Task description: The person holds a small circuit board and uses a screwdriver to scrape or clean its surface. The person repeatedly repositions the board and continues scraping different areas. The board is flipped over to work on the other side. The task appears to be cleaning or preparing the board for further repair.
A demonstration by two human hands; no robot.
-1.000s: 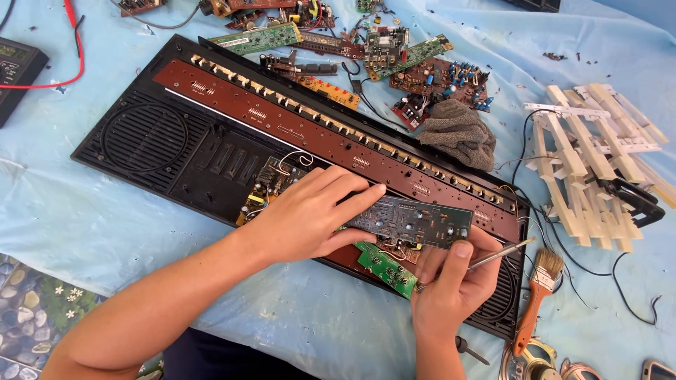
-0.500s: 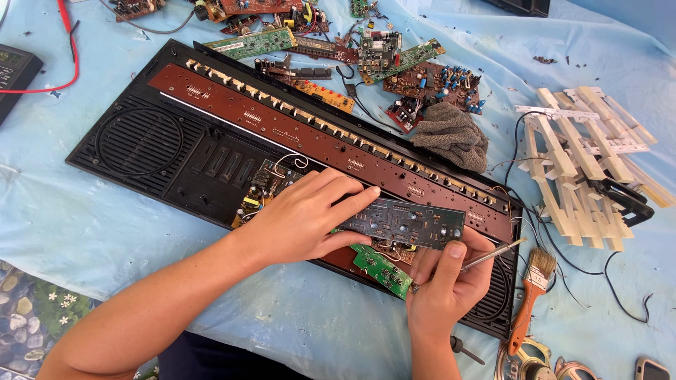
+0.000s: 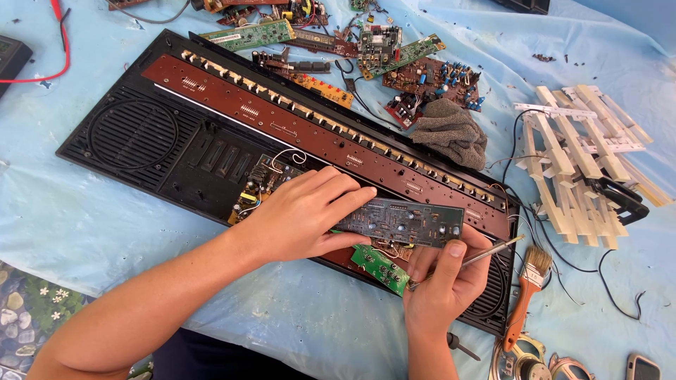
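The right hand [image 3: 445,285] sits at the near edge of the black case [image 3: 141,141], its grip closed around a thin metal tool [image 3: 486,253] while its thumb presses the near edge of the grey board [image 3: 405,222]. Just beside it, on the case's near edge, lies a small green board [image 3: 380,267]. The left hand [image 3: 299,214] lies flat over the case's middle, its grip open, fingertips holding down the grey board's left end. The grey board rests tilted on the case, in front of the long brown board [image 3: 282,119] that runs along the case. Right of the case, on the blue-covered table [image 3: 84,232], lies a brush [image 3: 524,295] with an orange handle. Farther right sit white keys [image 3: 577,162]. Beyond the case lie a grey cloth [image 3: 451,130] and loose circuit boards [image 3: 422,70].
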